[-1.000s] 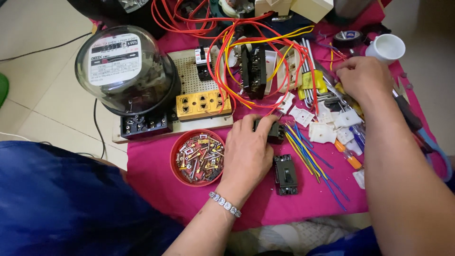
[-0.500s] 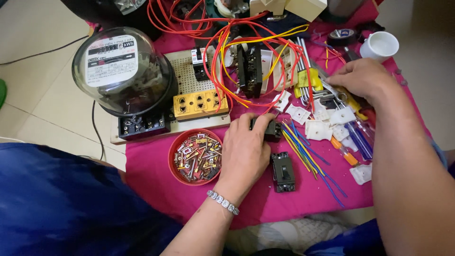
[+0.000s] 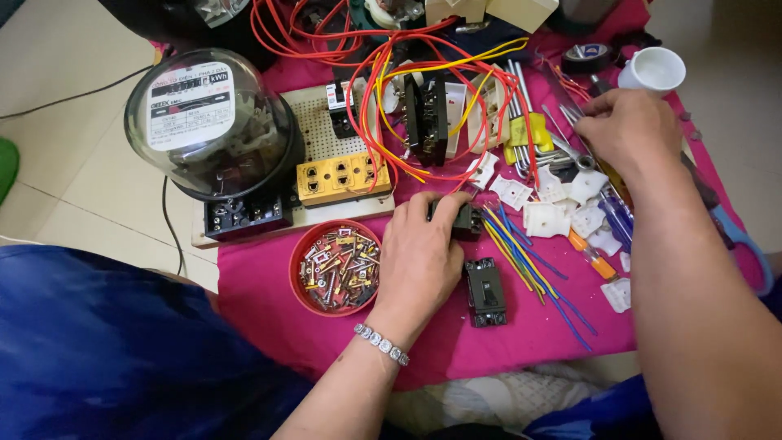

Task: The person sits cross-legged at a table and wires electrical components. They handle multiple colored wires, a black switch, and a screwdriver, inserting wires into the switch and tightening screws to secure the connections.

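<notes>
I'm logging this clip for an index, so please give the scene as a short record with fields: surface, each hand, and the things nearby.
Surface: pink cloth
Left hand: grips a small black switch block
Right hand: rests among metal tools near the white cup
By left hand: red bowl of screws, second black block, blue and yellow wires
Far left: glass-domed meter, yellow terminal strip
Top: red wires

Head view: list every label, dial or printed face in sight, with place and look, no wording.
Meter faceplate: far left, under a clear dome on a black base; white rectangle, dark print, small number window.
Small label: on a black part at the perforated board's top; white with red.
</notes>
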